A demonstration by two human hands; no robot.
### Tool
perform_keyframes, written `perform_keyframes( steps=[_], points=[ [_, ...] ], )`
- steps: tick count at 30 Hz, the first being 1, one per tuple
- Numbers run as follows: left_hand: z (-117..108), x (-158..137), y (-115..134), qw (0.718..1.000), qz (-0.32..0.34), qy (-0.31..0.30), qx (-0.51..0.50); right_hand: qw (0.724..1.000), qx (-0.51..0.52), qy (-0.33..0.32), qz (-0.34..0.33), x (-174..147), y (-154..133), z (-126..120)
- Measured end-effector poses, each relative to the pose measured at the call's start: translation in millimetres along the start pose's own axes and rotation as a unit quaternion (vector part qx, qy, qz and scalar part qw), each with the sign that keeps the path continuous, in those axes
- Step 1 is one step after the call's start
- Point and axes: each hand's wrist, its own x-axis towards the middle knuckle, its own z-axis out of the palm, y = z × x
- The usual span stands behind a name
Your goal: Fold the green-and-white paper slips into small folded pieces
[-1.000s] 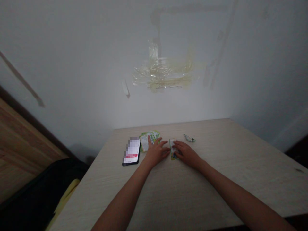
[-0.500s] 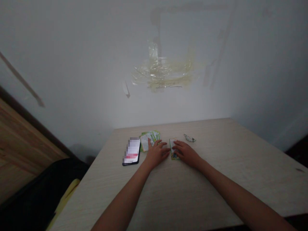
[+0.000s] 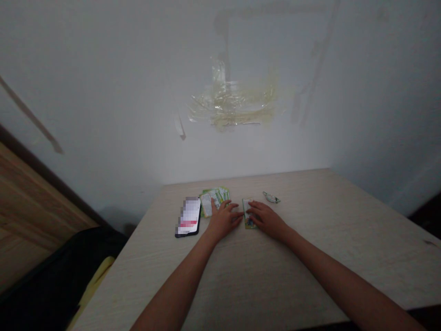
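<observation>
My right hand (image 3: 265, 216) lies over a printed card (image 3: 247, 208), its fingers stretched across the card's right part. The card is flat on the table, with its left strip and lower end showing. My left hand (image 3: 225, 219) rests with fingers spread, the fingertips close to the card's left edge. Under and behind its thumb is a fanned pile of green-and-white cards (image 3: 207, 202). Part of that pile is hidden by the left hand.
A phone (image 3: 189, 217) with a lit, blurred screen lies left of the pile. Behind my right hand is a small crumpled wrapper-like piece (image 3: 271, 197). The pale wooden table (image 3: 310, 197) meets a wall (image 3: 138, 115) bearing old tape (image 3: 234, 103). Dark and yellow cloth (image 3: 94, 280) is at lower left.
</observation>
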Motion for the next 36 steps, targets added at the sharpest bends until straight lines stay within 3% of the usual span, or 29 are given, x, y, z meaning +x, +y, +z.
perform_keyframes(
  steps=[21,29,36],
  points=[
    [-1,2,0,1.0,0.004,-0.002,0.012,1.0,-0.012,-0.001,0.005,0,4,4],
    [2,7,4,0.999,0.028,-0.03,-0.009,1.0,-0.01,-0.01,0.005,1,3,3],
    [3,10,5,0.999,0.02,-0.041,-0.006,0.999,0.019,-0.001,0.039,-1,8,6]
  ],
)
